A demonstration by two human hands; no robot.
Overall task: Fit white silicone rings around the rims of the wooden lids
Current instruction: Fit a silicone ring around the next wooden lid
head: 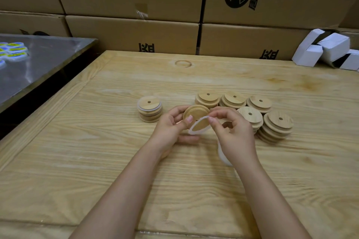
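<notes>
Though hard against cardboard boxes [136, 31], wooden table [116, 141]; left hand [171, 126] tight round lid [196, 113], right hand [233, 132] tight on ring [191, 130].

White rings [223, 156] half behind the right hand [234, 132] — yellow-labelled items [13, 52] at left edge, blurred, unidentifiable.

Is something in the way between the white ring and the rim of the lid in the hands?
Nothing visible. The right hand pinches the ring against the lid that the left hand holds; only the left thumb lies beside the ring.
</notes>
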